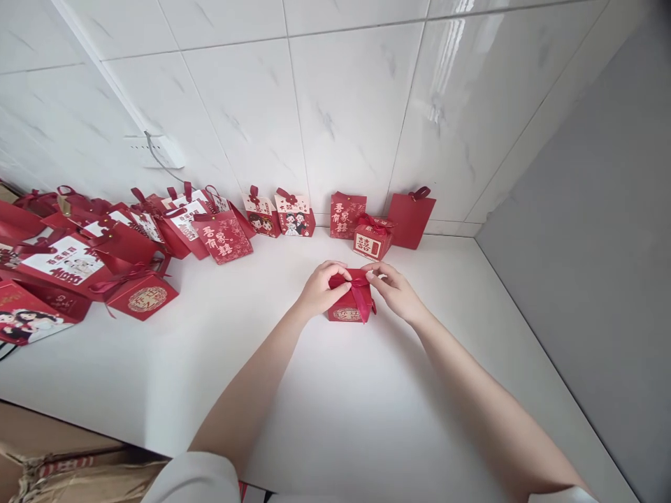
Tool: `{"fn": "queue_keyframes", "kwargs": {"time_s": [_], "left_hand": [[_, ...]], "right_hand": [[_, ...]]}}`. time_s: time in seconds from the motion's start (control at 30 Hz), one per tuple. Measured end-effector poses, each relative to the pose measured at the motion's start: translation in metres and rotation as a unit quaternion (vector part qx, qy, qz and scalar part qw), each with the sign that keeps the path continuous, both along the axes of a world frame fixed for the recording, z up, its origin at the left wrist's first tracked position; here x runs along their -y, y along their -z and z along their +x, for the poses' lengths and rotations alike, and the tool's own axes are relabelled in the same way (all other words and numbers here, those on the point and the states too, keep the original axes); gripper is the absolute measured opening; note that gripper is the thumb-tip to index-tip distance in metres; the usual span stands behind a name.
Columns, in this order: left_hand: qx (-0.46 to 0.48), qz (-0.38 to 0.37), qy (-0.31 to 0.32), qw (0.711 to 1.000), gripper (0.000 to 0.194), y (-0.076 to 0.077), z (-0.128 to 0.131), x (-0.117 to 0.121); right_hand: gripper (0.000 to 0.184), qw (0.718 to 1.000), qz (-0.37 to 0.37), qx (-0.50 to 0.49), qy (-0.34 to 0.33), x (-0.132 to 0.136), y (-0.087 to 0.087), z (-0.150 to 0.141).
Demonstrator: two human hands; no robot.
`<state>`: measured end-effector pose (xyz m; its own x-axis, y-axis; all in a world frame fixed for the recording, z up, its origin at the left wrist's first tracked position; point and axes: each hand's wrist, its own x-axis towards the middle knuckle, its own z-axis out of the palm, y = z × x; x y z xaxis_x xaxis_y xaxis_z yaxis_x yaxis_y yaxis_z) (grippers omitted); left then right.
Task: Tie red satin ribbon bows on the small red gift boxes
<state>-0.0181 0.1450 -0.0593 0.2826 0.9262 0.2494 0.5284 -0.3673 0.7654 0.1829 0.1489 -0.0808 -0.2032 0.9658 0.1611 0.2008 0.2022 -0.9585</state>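
In the head view a small red gift box (343, 314) with a gold emblem stands upright on the white table. A dark red ribbon (361, 300) is tied in a bow at its top, one tail hanging down the front. My left hand (321, 286) is at the box's upper left, thumb and fingers closed on the ribbon. At the upper right, my right hand (392, 285) pinches the ribbon's other side between thumb and fingers. Just behind stands another red box (371, 244) with a bow and a cream label.
Red gift bags (223, 237) and boxes crowd the table's left side. Two cream-and-red boxes (295, 216) and a plain red bag (414, 216) stand along the tiled wall (356, 98). A cardboard carton (57, 433) is at lower left; a grey panel (587, 209) borders the right.
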Motion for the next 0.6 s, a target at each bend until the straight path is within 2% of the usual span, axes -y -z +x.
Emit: {"fn": "queue_keyframes", "kwargs": {"time_s": [0.23, 0.33, 0.5, 0.6], "left_hand": [[0.030, -0.033, 0.019, 0.999, 0.004, 0.0072, 0.0004, -0.0024], [0.032, -0.034, 0.017, 0.999, 0.005, 0.0087, 0.0007, -0.0023], [0.022, -0.020, 0.019, 0.999, 0.005, 0.0099, 0.0032, -0.0035], [0.017, -0.002, 0.024, 1.000, 0.008, 0.0108, 0.0055, -0.0032]], "right_hand": [[0.027, 0.998, -0.045, -0.025, -0.033, -0.0015, 0.0067, 0.0013], [0.029, 0.999, -0.035, 0.000, -0.019, -0.0016, 0.0063, 0.0023], [0.028, 0.997, -0.040, 0.026, -0.061, 0.0016, 0.0014, 0.0035], [0.025, 0.997, -0.022, 0.048, -0.053, 0.0022, 0.0003, 0.0048]]}}
